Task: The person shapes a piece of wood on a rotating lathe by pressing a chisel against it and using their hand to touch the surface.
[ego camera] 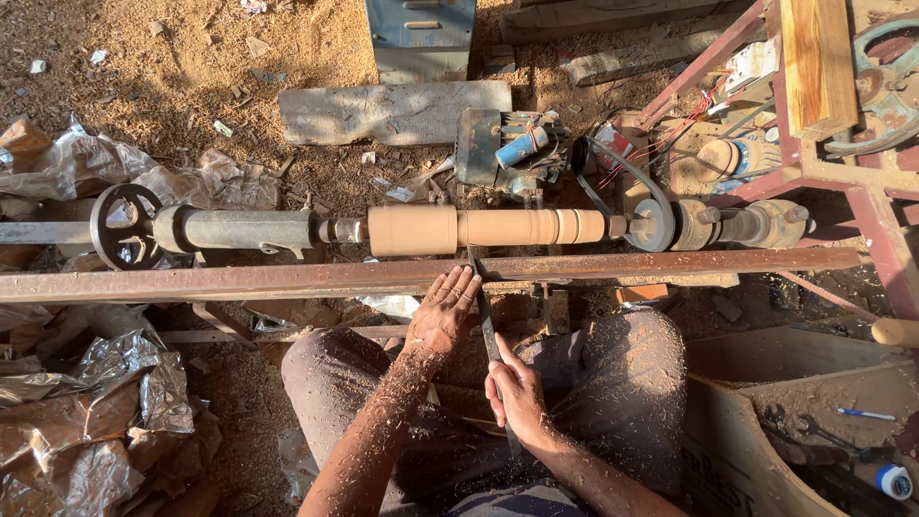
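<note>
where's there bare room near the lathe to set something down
Free: the flat grey plank behind the wooden workpiece, and the sawdust ground left of it. Crowded: the rusty tool rest bar, where the left hand steadies the chisel held by the right hand.

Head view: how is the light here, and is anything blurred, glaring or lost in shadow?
Head view: low warm sun, long hard shadows on the sawdust ground; mild glare on the crumpled foil. The wooden workpiece on the lathe looks smooth, with no grain visible. Left hand and right hand on the chisel are sharp. The crate interior lies in shade. Slight wide-angle bowing at the edges.
</note>
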